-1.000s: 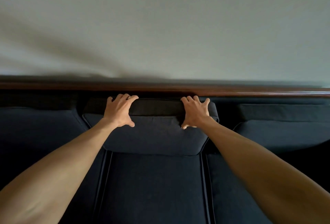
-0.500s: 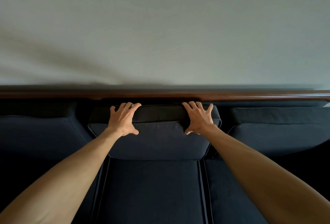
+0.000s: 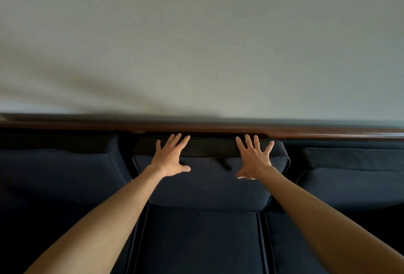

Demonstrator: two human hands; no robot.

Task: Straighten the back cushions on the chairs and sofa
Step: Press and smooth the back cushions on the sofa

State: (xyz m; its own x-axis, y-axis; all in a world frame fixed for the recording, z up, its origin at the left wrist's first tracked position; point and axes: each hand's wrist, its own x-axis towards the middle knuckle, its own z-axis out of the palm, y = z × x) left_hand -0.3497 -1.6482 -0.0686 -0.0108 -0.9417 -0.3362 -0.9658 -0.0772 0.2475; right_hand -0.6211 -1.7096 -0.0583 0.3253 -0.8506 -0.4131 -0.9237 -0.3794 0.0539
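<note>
A dark navy sofa fills the lower half of the view. Its middle back cushion (image 3: 209, 186) leans against the sofa's wooden back rail (image 3: 306, 132). My left hand (image 3: 171, 156) lies flat on the cushion's top left part with fingers spread and straight. My right hand (image 3: 253, 157) lies flat on the top right part, fingers also spread. Neither hand holds anything. A small crease shows in the fabric between the hands.
A left back cushion (image 3: 59, 171) and a right back cushion (image 3: 349, 177) flank the middle one. The middle seat cushion (image 3: 201, 243) lies below. A plain pale wall (image 3: 196, 44) rises behind the rail.
Both hands let go of the cushion's top edge and now lie flat with straight fingers. The cushion sits further back against the rail.
</note>
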